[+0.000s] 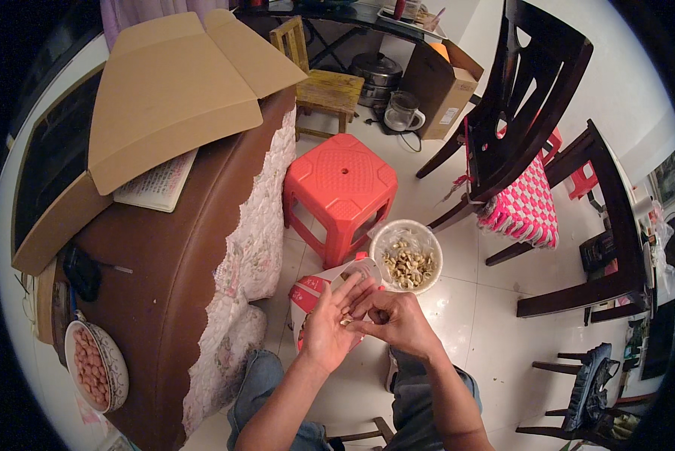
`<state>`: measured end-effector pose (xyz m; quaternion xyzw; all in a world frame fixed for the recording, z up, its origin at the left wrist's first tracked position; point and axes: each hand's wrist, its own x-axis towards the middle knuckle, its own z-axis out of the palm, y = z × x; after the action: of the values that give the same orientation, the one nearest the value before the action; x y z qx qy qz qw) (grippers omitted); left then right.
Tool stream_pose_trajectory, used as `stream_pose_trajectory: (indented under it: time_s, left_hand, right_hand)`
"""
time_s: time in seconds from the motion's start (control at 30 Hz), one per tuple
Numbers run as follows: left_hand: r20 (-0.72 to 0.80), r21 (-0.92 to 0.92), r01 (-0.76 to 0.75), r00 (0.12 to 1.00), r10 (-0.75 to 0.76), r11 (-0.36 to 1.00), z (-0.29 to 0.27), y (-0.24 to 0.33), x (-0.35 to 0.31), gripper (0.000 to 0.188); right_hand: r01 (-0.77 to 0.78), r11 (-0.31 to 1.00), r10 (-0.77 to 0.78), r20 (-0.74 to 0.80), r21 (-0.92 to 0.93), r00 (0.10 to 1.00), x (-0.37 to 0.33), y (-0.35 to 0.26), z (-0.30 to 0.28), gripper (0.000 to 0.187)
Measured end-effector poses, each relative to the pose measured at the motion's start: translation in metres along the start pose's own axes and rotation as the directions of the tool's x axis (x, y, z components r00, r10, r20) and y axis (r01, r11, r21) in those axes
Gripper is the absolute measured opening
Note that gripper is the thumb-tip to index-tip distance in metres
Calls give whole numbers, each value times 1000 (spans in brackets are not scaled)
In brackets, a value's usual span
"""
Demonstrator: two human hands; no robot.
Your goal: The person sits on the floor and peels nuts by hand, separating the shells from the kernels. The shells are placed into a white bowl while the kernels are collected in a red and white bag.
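Note:
My left hand (pixel 330 323) is held palm up in front of me, its fingers stretched out. My right hand (pixel 399 323) meets it from the right, thumb and fingers pinched together over the left palm. A small pale bit (pixel 346 321) shows where the right fingertips meet that palm; its kind is too small to tell. Beneath both hands is a red and white box or bag (pixel 306 292), partly covered by them. Just beyond stands a round white bin (pixel 437 259) with a clear liner, holding many yellowish-brown shell-like pieces (pixel 409 264).
A red plastic stool (pixel 342 177) stands ahead. At left, a brown-covered table (pixel 194 225) with lace edging carries an opened cardboard box (pixel 176 98) and a bowl (pixel 119 368) of reddish-brown nuts. Dark wooden chairs (pixel 529 98) stand right; a glass jug (pixel 402 113) sits farther back.

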<state>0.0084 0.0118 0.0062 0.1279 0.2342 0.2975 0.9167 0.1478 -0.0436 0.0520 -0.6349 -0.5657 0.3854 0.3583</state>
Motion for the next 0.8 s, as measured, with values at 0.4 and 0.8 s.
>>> stream_pose_trajectory:
  time_s: [0.4,0.8]
  left_hand:
    - [18,-108,-56,998,58,993,-4,-2,3,64]
    - [-34,38,-86,996,87,996,-17,-2,1,52]
  right_hand:
    - [-45,970,123,-323,239,938,4,28,-22,8]
    - [66,67,308,-83,996,948,14,59,-26,54]
